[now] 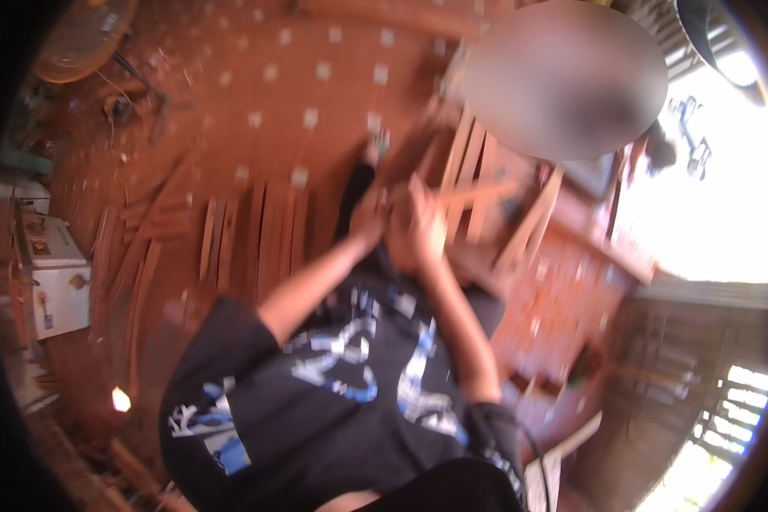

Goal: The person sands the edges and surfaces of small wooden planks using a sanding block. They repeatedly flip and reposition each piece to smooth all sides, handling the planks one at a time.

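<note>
A narrow, light-brown wooden strip lies crosswise in front of my body, its far end pointing right. My right hand is closed around it, fingers toward the top of the view. Close by on the left, my left hand is curled at the strip's left end. Motion blur smears the fingers of both hands, and their exact grip is hard to make out. Behind the strip, several wooden slats lean side by side.
More wooden boards lie in rows on the reddish tiled floor to my left. A white printed box stands at the far left. A round fan-like object is at the upper left. A blurred-out oval covers the upper right.
</note>
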`<state>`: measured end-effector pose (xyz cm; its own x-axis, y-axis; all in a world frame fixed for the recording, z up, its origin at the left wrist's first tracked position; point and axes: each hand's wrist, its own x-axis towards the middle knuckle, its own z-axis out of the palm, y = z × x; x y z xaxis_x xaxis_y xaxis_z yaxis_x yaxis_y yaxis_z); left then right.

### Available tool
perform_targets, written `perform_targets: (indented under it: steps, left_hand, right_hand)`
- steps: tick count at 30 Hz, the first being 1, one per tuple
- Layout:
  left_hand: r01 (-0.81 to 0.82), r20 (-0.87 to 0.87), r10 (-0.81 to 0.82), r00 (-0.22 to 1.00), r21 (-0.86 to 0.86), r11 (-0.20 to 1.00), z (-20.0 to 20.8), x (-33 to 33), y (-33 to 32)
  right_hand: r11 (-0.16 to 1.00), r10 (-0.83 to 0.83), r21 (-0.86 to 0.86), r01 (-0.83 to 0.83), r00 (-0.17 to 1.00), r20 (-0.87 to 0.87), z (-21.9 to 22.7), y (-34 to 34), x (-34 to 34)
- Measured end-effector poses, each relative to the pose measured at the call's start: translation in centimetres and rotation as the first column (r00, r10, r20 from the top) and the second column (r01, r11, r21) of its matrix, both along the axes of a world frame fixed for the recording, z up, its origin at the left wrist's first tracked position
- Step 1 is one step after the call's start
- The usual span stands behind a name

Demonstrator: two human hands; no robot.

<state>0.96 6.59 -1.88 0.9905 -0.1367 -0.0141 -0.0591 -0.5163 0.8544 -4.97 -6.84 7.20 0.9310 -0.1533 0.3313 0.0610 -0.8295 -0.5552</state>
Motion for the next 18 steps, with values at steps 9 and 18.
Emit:
perform_targets:
  steps: [9,18]
  left_hand:
    - [-0.032,-0.115,0.021,0.993,-0.098,0.995,3.2,-0.3,-0.6]
    - [-0.228,-0.417,0.078,0.906,-0.325,0.918,1.9,0.9,-0.4]
  right_hand:
    - [0.899,-0.424,-0.132,0.418,0.906,-0.015,-1.1,-13.7,3.0]
    - [0.926,-0.377,-0.107,0.362,0.871,-0.315,1.0,-15.4,5.1]
